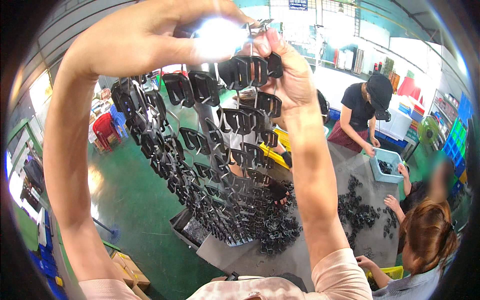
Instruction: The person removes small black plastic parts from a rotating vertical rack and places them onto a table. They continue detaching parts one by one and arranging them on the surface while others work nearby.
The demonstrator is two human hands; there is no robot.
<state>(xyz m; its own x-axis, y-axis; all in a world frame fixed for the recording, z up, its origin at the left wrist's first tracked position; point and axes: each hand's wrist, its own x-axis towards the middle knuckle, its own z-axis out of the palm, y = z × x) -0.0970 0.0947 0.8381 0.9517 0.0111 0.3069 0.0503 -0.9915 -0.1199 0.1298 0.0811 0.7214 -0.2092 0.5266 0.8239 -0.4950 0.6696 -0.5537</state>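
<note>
Tall strings of black plastic buckles (235,121) hang on thin metal hooks in front of me, running down toward the table. Both my arms are raised to the upper end of this rack. My left hand (145,42) reaches over from the left, its fingers closed around the top; bright glare hides what lies between them. Beside it, my right hand (292,75) pinches at the topmost row, with a black buckle (274,65) against its fingers. The fingertips of the two hands are close together.
A grey table (320,200) carries heaps of loose black buckles (357,210). Across it, a person (362,105) in a dark cap handles a light blue basket (387,167); other people sit at the right. Cardboard boxes (130,270) stand on the green floor at lower left.
</note>
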